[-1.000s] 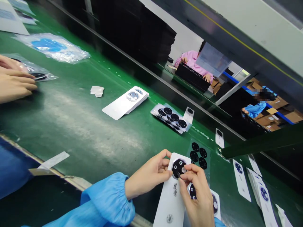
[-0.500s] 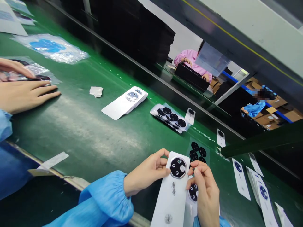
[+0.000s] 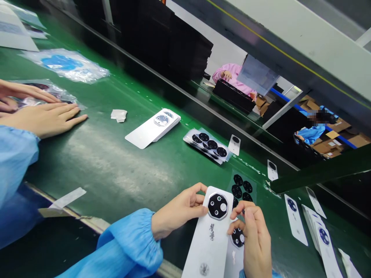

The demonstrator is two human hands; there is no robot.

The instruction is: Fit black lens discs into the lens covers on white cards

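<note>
My left hand (image 3: 181,210) grips a white phone back panel (image 3: 210,243) by its upper left edge, thumb on the front. The panel is tilted, with a black octagonal camera cover piece (image 3: 218,206) at its top and dark lettering below. Close to the panel's right edge is my right hand (image 3: 253,235), its fingers bent and drawn together; whatever they may pinch is hidden. Behind that hand shows a second white panel (image 3: 235,260) with a similar black piece, partly covered. A clear sheet of black octagonal pieces (image 3: 237,191) lies on the green bench just beyond.
A stack of white panels (image 3: 145,133) and a pile of black-piece sheets (image 3: 207,144) lie farther back. More panels (image 3: 319,235) are at right, beside a slanting green post (image 3: 321,172). A co-worker's hands (image 3: 55,116) press on a plastic bag at left.
My right hand has shifted slightly, its fingers curling beside the panel's edge. My left hand keeps its grip. At left, the co-worker's hands have moved a little to the right.
</note>
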